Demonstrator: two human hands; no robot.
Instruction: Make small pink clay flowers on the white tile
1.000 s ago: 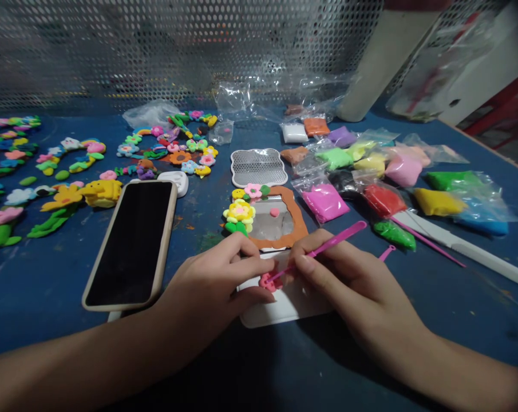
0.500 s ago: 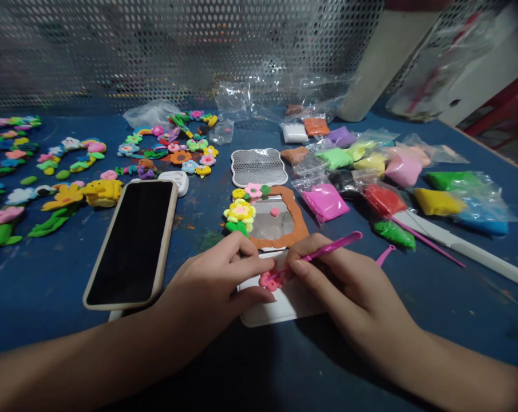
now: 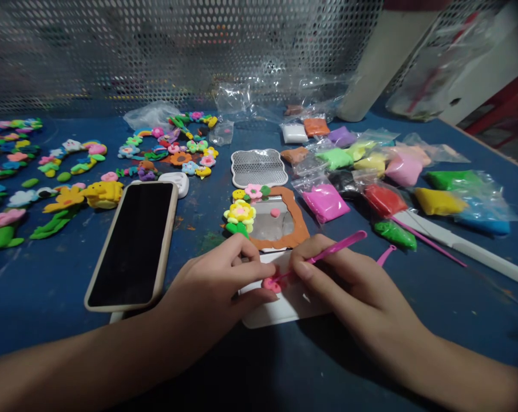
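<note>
A small pink clay flower [image 3: 272, 285] lies on a white board [image 3: 280, 312]. My left hand [image 3: 224, 274] has its thumb and forefinger around the flower's left and upper edges. My right hand [image 3: 340, 280] pinches a pink plastic tool [image 3: 338, 246], whose thin end meets the flower. Just beyond is a mirror frame [image 3: 299, 220] edged in brown clay, with a yellow clay flower [image 3: 240, 212] on its left side and a pink dot of clay [image 3: 275, 213] on its middle.
A phone [image 3: 134, 246] lies left of my hands, below colourful clay pieces [image 3: 65, 197]. Bagged clay [image 3: 325, 201], a white cutter [image 3: 477, 249] and another pink tool [image 3: 430, 241] are at the right. A mesh-patterned mirror [image 3: 259, 167] sits farther back.
My right hand and the pink tool have shifted slightly to the right. The pink flower has also moved a little right under my left fingers.
</note>
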